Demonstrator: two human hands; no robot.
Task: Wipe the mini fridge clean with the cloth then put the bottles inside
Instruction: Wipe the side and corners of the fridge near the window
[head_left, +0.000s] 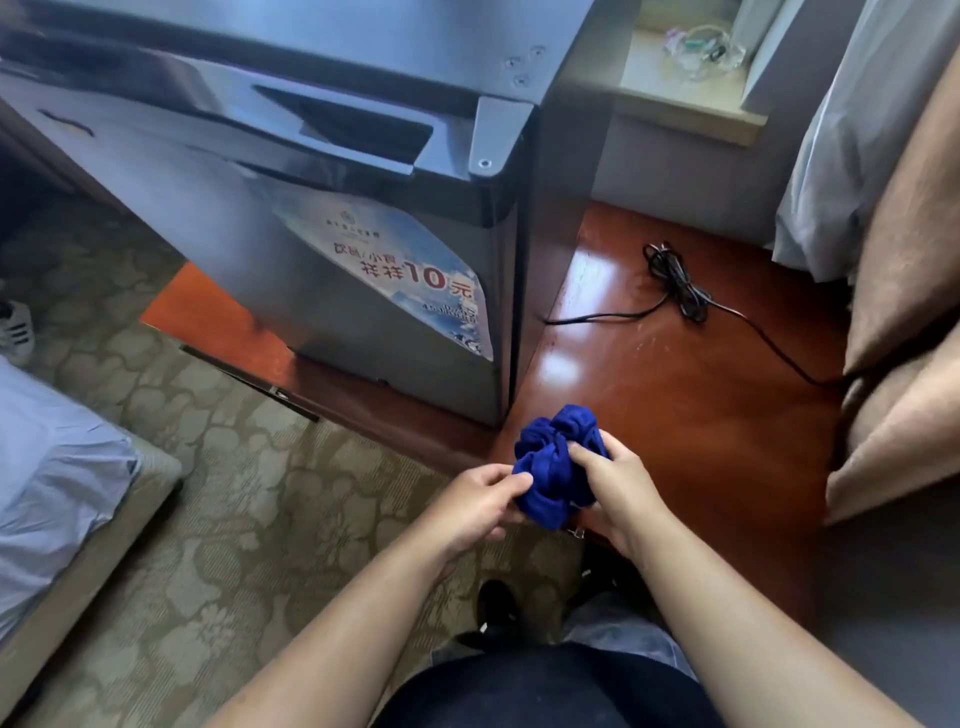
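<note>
The left hand (475, 506) and right hand (615, 491) both grasp a bunched blue cloth (556, 462), held in front of the body above the floor. Beyond it, the mini fridge (322, 228) stands on a red wooden platform (675, 395), door shut. Wiping has evidently not begun; the next move requires bringing the cloth to the fridge; no bottles are in view.

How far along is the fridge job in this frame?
Early. Nothing looks done: the mini fridge has its door shut. In hand: both the left hand and right hand hold the bunched blue cloth away from the fridge. Left: wiping, then loading bottles, none of which are in view.
</note>
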